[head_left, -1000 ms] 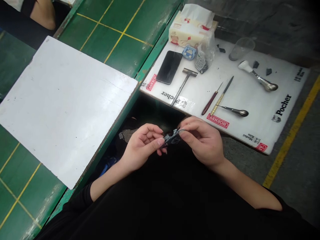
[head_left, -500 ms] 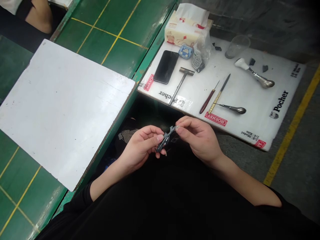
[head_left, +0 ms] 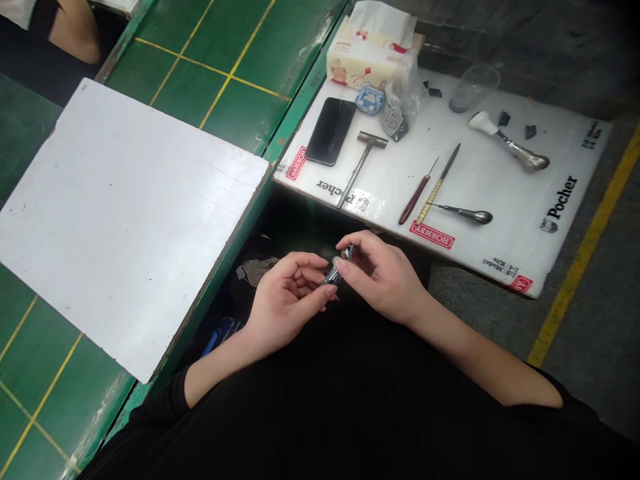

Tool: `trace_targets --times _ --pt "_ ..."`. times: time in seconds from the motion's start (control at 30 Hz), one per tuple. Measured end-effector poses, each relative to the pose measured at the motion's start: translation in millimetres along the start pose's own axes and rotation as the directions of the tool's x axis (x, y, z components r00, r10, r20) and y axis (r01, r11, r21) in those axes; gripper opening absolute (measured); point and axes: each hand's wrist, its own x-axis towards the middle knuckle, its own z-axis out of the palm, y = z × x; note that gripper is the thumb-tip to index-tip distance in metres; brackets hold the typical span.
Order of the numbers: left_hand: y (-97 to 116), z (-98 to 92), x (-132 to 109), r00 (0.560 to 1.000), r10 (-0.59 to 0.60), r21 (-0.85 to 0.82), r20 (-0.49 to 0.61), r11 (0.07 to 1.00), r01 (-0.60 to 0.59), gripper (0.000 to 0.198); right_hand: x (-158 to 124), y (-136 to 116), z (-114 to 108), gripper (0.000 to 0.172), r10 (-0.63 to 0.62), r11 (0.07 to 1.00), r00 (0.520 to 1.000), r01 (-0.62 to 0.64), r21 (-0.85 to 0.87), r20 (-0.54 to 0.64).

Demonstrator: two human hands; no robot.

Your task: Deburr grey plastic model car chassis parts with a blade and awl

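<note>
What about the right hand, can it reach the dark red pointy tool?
Probably yes: the dark red pointy tool lies nearby, uncovered, though the right hand is busy with a small dark grey part.

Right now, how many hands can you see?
2: the left hand, holding a small dark part, and the right hand at its upper end. Another person's arm shows at top left, its hand hidden.

Left grip (head_left: 280, 300), right grip (head_left: 389, 279), grey part (head_left: 331, 275) between
</note>
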Motion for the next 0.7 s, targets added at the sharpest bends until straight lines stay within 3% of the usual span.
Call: trace_targets --times 0.27,0.47,0.63,0.7 --pt "-1.4 1.8 -2.6 1.000 -0.005 -0.017 -0.026 1.000 0.005 0.039 -1.7 -0.9 2.8 0.015 -0.045 0.999 0.998 0.044 -0.001 -0.037" --pt "0.2 -7.9 6.7 0.992 -0.111 -0.208 0.053 0.971 0.120 0.042 -0.1 2.3 -7.0 0.032 0.071 0.993 0.997 -0.070 0.098 -0.005" --pt "-1.6 -10.3 13.0 0.966 -0.183 -0.246 0.183 0.943 0.226 0.045 5.7 -0.8 -11.3 0.053 0.007 0.999 0.998 -0.004 0.043 -0.067" --pt "-3.9 -9.6 13.4 0.970 -0.172 -0.241 0.171 0.947 0.211 0.043 7.3 -1.8 -10.9 0.056 -0.032 0.999 0.996 0.034 0.022 -0.085"
